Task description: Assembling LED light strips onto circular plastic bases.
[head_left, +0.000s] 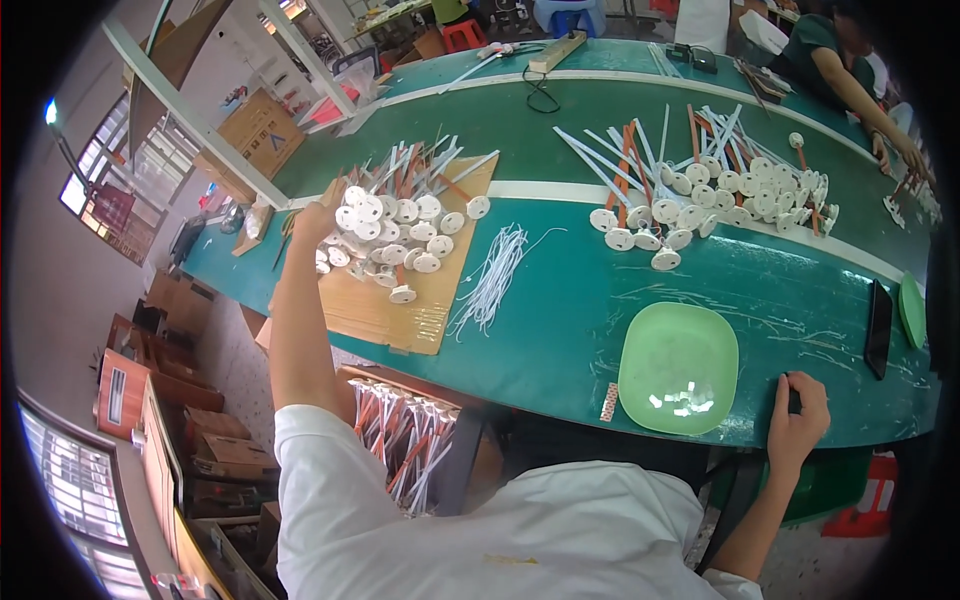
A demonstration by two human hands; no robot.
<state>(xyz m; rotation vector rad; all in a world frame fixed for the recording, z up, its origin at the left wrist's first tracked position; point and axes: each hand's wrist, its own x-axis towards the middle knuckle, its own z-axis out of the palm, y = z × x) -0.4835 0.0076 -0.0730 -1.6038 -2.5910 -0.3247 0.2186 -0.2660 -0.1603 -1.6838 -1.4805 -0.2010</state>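
My left arm stretches out to the left edge of a pile of white round discs with brown and white strips (385, 230), lying on a flat sheet of cardboard (450, 280). My left hand (313, 222) is beside the pile; its fingers are too small and hidden to make out. At the table's near edge on the right, my right hand (803, 408) has its fingers curled around a small dark object that I cannot name. A light green square plate (678, 370) lies left of that hand. Between the two piles rests a bundle of thin white ties (492, 280).
A second pile of disc pieces (700, 195) spreads across the table's right side. A phone (878, 330) lies far right, near another green plate (911, 310). Below the table stands a box of strips (405, 440). A co-worker's arm (850, 95) reaches in at the upper right.
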